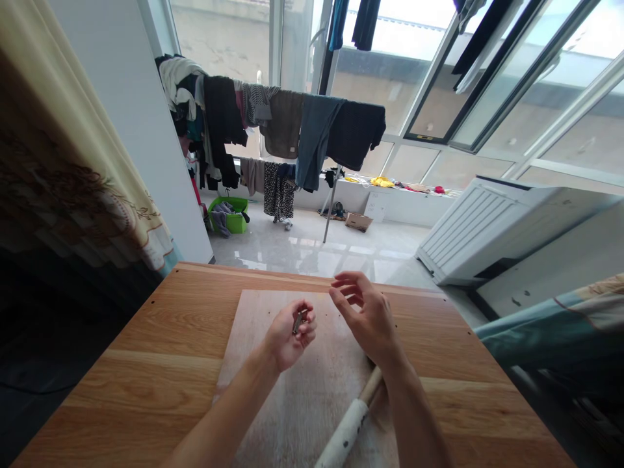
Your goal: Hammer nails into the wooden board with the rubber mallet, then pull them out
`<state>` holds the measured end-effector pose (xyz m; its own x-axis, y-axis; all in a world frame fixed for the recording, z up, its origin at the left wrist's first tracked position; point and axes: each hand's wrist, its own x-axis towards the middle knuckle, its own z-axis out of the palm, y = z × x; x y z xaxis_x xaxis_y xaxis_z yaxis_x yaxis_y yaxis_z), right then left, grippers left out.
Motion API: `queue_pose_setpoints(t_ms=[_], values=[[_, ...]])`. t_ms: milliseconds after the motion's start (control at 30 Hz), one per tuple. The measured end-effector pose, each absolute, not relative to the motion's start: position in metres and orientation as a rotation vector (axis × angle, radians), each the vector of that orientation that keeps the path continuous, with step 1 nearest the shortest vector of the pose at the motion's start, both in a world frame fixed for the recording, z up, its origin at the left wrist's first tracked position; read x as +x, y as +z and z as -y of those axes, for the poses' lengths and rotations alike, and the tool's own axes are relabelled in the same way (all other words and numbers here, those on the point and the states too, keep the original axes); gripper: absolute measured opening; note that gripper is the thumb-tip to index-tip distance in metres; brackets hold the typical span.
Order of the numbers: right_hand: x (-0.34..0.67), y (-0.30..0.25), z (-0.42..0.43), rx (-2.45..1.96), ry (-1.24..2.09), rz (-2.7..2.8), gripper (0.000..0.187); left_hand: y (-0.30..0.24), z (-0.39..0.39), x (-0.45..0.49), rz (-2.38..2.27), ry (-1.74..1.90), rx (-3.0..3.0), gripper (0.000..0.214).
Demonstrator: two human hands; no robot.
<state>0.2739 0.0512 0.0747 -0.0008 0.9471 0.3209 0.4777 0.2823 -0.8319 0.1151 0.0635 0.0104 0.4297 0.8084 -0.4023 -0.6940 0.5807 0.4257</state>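
Observation:
My left hand (292, 333) is palm up over the pale board, its fingers curled around small dark metal pieces (297, 323) that look like nails or screws; I cannot tell which. To its right, my right hand (364, 312) is raised above the board with fingers bent and apart, holding nothing. The pale wooden board (273, 377) lies on the wood-grain tabletop (160, 351) and shows several small dark dots. Below my right wrist rests a wooden handle with a white grip (344, 432); its far end is hidden by my right hand and forearm.
Past the table's far edge, a drying rack draped with clothes (283, 123) stands by the windows. A green basket (236, 221) and a cardboard box (359, 221) are on the tiled floor. Curtains hang left (97, 162) and right (560, 325); a white ribbed unit (468, 227) stands at right.

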Motion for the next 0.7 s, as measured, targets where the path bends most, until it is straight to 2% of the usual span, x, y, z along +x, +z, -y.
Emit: queue_pose_setpoints(t_ms=[100,233,333,467,700], values=[[0.275,0.077,-0.049,-1.331,0.634,1.625,0.023,0.011,-0.061,0.114,-0.723,0.823,0.537,0.017],[0.277,0.080,-0.047,-1.328,0.657,1.627,0.024,0.013,-0.062,0.089,-1.085,0.619,1.474,0.023],[0.279,0.081,-0.047,-1.331,0.663,1.636,0.025,0.011,-0.063,0.064,-1.303,0.471,1.851,0.018],[0.280,0.079,-0.048,-1.328,0.664,1.651,0.026,0.016,-0.060,0.041,-1.314,0.451,1.906,0.009],[0.281,0.078,-0.048,-1.331,0.673,1.683,0.025,0.024,-0.057,0.026,-1.272,0.407,1.784,0.012]])
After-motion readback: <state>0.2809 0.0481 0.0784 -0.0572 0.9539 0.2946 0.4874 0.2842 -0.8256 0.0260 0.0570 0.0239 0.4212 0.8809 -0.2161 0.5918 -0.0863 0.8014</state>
